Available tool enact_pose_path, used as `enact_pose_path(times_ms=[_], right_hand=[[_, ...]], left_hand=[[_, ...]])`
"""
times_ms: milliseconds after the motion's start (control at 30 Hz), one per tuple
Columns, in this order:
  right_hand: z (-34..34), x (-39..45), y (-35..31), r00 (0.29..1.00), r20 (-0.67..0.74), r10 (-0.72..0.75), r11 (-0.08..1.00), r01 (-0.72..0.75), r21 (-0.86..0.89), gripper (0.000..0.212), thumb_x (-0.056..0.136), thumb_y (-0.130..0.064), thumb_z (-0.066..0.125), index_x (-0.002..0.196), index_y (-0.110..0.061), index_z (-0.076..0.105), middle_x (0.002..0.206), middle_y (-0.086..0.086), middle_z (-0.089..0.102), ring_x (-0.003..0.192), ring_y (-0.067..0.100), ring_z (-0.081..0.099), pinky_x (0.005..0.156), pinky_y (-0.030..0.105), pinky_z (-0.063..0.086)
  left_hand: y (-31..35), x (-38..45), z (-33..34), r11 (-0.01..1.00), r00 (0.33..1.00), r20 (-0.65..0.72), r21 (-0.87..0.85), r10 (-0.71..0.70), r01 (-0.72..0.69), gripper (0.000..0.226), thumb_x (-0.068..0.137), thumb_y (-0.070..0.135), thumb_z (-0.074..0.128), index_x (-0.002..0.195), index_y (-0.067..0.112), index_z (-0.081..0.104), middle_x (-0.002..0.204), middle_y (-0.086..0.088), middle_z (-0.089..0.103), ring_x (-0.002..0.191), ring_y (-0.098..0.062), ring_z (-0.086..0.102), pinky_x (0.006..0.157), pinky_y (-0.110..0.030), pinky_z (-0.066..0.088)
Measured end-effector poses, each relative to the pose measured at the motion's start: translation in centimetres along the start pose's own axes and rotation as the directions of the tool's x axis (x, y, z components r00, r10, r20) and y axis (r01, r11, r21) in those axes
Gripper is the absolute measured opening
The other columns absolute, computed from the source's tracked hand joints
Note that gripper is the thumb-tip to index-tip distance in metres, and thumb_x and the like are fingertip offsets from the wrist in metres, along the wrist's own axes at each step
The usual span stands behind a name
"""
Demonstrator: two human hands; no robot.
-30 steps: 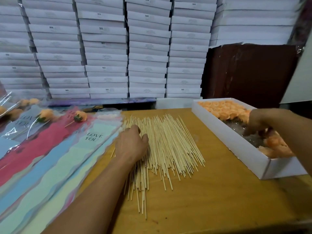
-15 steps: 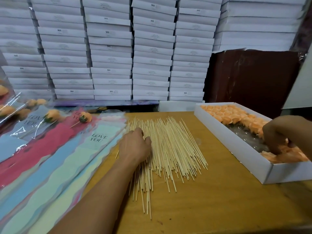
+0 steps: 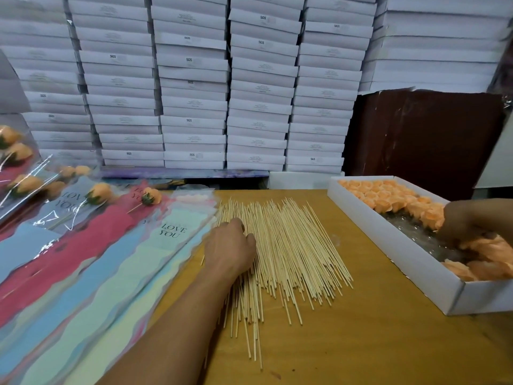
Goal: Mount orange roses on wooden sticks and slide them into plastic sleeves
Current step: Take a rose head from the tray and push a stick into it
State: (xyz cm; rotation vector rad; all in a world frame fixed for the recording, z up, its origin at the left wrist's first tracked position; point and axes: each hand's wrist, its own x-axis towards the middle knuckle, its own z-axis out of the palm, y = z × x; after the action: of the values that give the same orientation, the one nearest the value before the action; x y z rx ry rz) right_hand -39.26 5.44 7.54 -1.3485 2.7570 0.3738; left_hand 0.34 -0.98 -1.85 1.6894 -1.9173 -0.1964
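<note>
My left hand [image 3: 230, 250] rests knuckles-up on the wooden sticks [image 3: 288, 245], fingers curled onto them, grip unclear; my right hand [image 3: 460, 226] reaches among the orange roses [image 3: 388, 195] in the white box [image 3: 394, 243] right of the sticks, grip hidden. Left of the sticks lie plastic sleeves [image 3: 91, 262], some holding mounted roses [image 3: 151, 196], all on the wooden bench [image 3: 374, 329], with stacked white cartons [image 3: 258, 87] behind.

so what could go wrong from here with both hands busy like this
The left hand rests on a loose, fanned pile of wooden sticks; lifting one could scatter the others across the table. The right hand reaches among packed orange roses in the white box and could crush neighbouring blooms.
</note>
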Motion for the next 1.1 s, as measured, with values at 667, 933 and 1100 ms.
enact_pose_path(times_ms=[667,933,1100], right_hand=[[3.6,-7.8,-18.6,0.793,-0.025,-0.609,-0.158,-0.09,0.983,0.016,0.092,-0.018,0.068,0.088,-0.008,0.079,0.087,0.01,0.072,0.076,0.021,0.063,0.055,0.029,0.055],[5.0,-7.4,-19.7,0.707,-0.093,-0.701,-0.228,-0.099,0.969,0.024,0.1,-0.02,0.052,0.117,-0.01,0.066,0.077,0.013,0.065,0.06,0.02,0.06,0.051,0.031,0.053],[5.1,-7.6,-19.9,0.682,-0.118,-0.722,-0.22,-0.064,0.973,0.029,0.095,-0.023,0.06,0.119,-0.009,0.068,0.077,0.009,0.062,0.063,0.019,0.058,0.052,0.03,0.052]], left_hand=[[-1.4,1.0,0.7,0.991,0.998,0.008,0.119,-0.065,0.064,0.03,0.09,0.046,0.065,0.094,0.016,0.065,0.096,-0.003,0.067,0.093,-0.025,0.063,0.081,-0.038,0.052],[-1.6,1.6,1.1,0.983,0.993,0.016,0.139,-0.12,0.117,0.024,0.091,0.036,0.057,0.077,0.018,0.05,0.086,-0.003,0.063,0.086,-0.027,0.06,0.073,-0.035,0.039],[-1.6,1.6,0.9,0.986,0.991,0.04,0.119,-0.125,0.119,0.028,0.088,0.03,0.055,0.066,0.019,0.041,0.066,0.004,0.045,0.075,-0.025,0.052,0.072,-0.034,0.038]])
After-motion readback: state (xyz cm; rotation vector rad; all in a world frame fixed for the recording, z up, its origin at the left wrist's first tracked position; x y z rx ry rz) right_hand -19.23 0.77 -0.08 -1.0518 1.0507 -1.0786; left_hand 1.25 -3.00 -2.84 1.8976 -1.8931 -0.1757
